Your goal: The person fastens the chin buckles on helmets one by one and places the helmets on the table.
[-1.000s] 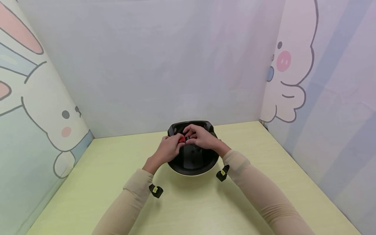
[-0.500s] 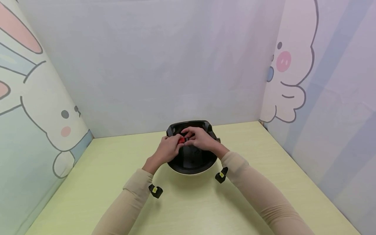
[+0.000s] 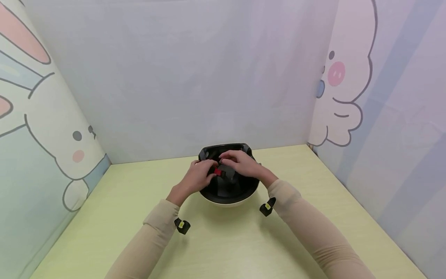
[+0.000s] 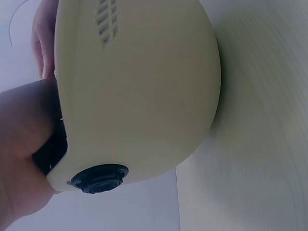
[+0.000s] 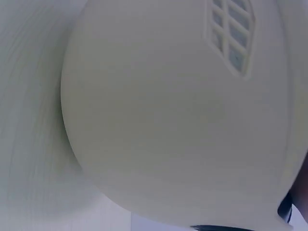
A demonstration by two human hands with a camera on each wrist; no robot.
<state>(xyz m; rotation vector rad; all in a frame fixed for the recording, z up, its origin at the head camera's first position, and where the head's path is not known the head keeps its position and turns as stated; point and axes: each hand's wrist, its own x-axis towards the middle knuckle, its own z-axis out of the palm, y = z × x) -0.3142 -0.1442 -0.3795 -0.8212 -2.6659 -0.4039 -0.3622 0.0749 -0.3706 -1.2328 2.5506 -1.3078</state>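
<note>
A safety helmet (image 3: 228,199) lies upside down on the table, cream outside and black inside. The left wrist view shows its shell (image 4: 144,96) with a dark round knob (image 4: 100,178); the right wrist view shows the shell (image 5: 168,110) from the other side. Over the helmet's opening, my left hand (image 3: 198,176) holds the chin strap's red buckle (image 3: 217,171) between thumb and fingers. A black buckle part (image 3: 223,174) meets the red one on its right. My right hand (image 3: 242,164) hovers over the opening with bent fingers, apart from the buckle; I see nothing clearly gripped there.
The helmet stands near the back of a pale yellow table (image 3: 223,240). A plain back wall (image 3: 209,77) and side walls with cartoon animals enclose the table. Black wrist cameras (image 3: 267,207) hang from both sleeves.
My right hand has come off the buckle, and its black part now shows beside the red one. My left thumb and fingers have spread a little, leaving more of the red buckle visible.
</note>
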